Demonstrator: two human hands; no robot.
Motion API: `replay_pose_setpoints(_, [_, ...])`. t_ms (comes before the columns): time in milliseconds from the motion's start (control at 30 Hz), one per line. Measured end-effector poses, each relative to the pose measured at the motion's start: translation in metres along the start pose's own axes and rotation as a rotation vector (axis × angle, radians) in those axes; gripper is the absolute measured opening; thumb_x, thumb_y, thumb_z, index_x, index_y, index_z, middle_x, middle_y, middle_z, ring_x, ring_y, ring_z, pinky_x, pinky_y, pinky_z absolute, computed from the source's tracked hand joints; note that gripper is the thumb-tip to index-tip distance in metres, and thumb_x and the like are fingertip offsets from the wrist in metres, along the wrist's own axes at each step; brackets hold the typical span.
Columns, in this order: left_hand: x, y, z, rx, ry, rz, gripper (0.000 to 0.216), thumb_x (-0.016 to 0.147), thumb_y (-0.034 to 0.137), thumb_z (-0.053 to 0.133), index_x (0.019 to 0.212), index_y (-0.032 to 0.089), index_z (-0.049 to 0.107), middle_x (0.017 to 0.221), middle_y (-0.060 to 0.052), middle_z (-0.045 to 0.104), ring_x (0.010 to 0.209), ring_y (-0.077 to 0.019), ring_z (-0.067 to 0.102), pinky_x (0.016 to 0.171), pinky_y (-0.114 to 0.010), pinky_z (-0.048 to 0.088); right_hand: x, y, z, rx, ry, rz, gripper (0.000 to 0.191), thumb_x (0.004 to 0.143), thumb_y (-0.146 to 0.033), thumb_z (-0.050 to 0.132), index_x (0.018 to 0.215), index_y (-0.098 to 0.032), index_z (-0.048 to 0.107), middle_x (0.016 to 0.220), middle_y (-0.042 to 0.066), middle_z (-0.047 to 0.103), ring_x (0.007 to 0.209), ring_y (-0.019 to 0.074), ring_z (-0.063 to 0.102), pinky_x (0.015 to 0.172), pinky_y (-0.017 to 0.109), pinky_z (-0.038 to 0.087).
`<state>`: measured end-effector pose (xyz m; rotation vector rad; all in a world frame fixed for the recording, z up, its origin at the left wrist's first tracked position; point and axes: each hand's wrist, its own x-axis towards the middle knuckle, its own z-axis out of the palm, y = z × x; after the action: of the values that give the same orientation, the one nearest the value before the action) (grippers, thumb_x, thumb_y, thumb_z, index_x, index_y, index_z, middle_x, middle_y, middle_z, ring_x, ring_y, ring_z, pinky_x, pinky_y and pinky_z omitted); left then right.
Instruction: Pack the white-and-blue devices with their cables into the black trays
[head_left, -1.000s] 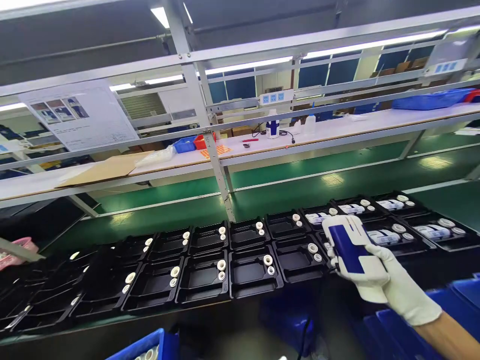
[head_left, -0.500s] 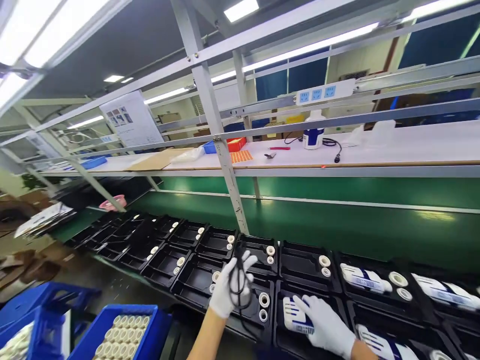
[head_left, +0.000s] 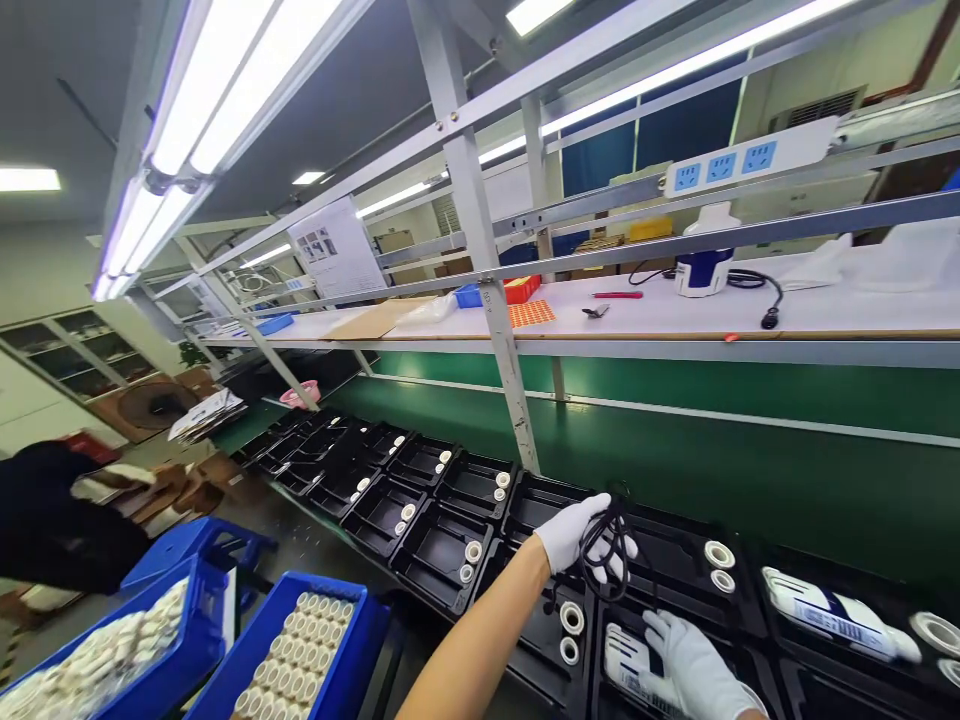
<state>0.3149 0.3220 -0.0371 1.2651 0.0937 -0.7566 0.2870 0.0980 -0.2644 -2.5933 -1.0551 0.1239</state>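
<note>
two gloved hands are at work over a long row of black trays on the surface. the left hand holds a coiled black cord up over a tray, its fingers closed round the loops. the right hand lies on a white and blue device that sits in the near tray, with its fingers spread flat and holding nothing.

each tray has two small white rings in its side pockets. one more device lies in a tray further to the right.

the cord hangs in loose loops. i think a loop could slip out of the fingers and drop across a tray edge, or catch on a ring and flick it out of its pocket. the cord could also spring open if the grip gets soft, and then it may not fit in its slot. the right hand leans on the device, so a hard push could tip the light tray or shove it out of line with the ones next to it.

blue bins of white rings sit low on the left, near the tray row. an elbow could bump them.
</note>
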Motion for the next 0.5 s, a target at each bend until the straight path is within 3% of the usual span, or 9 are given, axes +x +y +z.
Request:
replay_pose_setpoints(67, [-0.001, 0.003, 0.008, 0.061, 0.004, -0.066, 0.065, 0.103, 0.052, 0.019, 0.11, 0.01, 0.068, 0.076, -0.014, 0.074, 0.048, -0.0183, 0.064, 0.035, -0.023, 0.044, 0.008, -0.006, -0.057, 0.049, 0.327, 0.113, 0.047, 0.091, -0.043, 0.054, 0.121, -0.016, 0.076, 0.124, 0.02, 0.073, 0.112, 0.0391, 0.07, 0.099, 0.06, 0.057])
replay_pose_setpoints(133, [-0.003, 0.005, 0.018, 0.125, -0.07, -0.151, 0.063, 0.103, 0.053, 0.023, 0.104, 0.011, 0.07, 0.069, -0.011, 0.071, 0.045, -0.0173, 0.061, 0.036, -0.023, 0.043, 0.016, -0.012, -0.114, 0.041, 0.643, 0.125, 0.056, 0.094, -0.046, 0.053, 0.135, -0.012, 0.067, 0.138, 0.023, 0.065, 0.128, 0.0395, 0.062, 0.109, 0.061, 0.05])
replay_pose_setpoints(167, [-0.003, 0.006, 0.023, 0.157, -0.118, -0.179, 0.063, 0.103, 0.055, 0.026, 0.099, 0.011, 0.071, 0.067, -0.01, 0.07, 0.044, -0.0162, 0.059, 0.037, -0.023, 0.042, 0.018, -0.016, -0.14, 0.057, 0.693, 0.063, 0.056, 0.091, -0.045, 0.058, 0.136, -0.013, 0.066, 0.142, 0.021, 0.063, 0.134, 0.0393, 0.057, 0.114, 0.062, 0.046])
replay_pose_setpoints(233, [-0.005, 0.01, 0.032, 0.231, -0.17, -0.169, 0.064, 0.101, 0.062, 0.031, 0.091, 0.013, 0.071, 0.066, -0.009, 0.07, 0.042, -0.0134, 0.054, 0.038, -0.022, 0.038, 0.019, -0.025, -0.18, 0.173, 0.543, -0.08, 0.045, 0.089, -0.037, 0.058, 0.129, -0.02, 0.07, 0.134, 0.014, 0.069, 0.129, 0.0337, 0.061, 0.115, 0.058, 0.046])
replay_pose_setpoints(300, [-0.007, 0.014, 0.039, 0.301, -0.086, -0.036, 0.07, 0.097, 0.073, 0.033, 0.089, 0.015, 0.07, 0.071, -0.008, 0.071, 0.039, -0.0104, 0.051, 0.034, -0.021, 0.03, 0.016, -0.038, -0.202, 0.34, 0.364, -0.045, 0.032, 0.092, -0.038, 0.054, 0.111, -0.024, 0.075, 0.112, 0.01, 0.077, 0.107, 0.0295, 0.07, 0.102, 0.052, 0.054])
replay_pose_setpoints(400, [-0.006, 0.02, 0.052, 0.144, 0.139, 0.275, 0.077, 0.087, 0.087, 0.04, 0.097, 0.016, 0.066, 0.082, -0.006, 0.07, 0.036, -0.0048, 0.041, 0.032, -0.021, 0.015, 0.007, -0.06, -0.204, 0.6, 0.31, 0.233, 0.04, 0.094, -0.055, 0.053, 0.101, -0.023, 0.074, 0.089, 0.009, 0.076, 0.084, 0.0286, 0.07, 0.088, 0.047, 0.058])
replay_pose_setpoints(500, [0.007, 0.017, 0.07, -0.174, 0.239, 0.443, 0.076, 0.08, 0.088, 0.052, 0.1, 0.015, 0.062, 0.081, -0.003, 0.065, 0.04, -0.0014, 0.03, 0.037, -0.018, 0.011, 0.005, -0.082, -0.187, 0.881, 0.274, 0.291, 0.046, 0.09, -0.06, 0.059, 0.109, -0.02, 0.073, 0.1, 0.008, 0.077, 0.096, 0.0292, 0.069, 0.101, 0.049, 0.054])
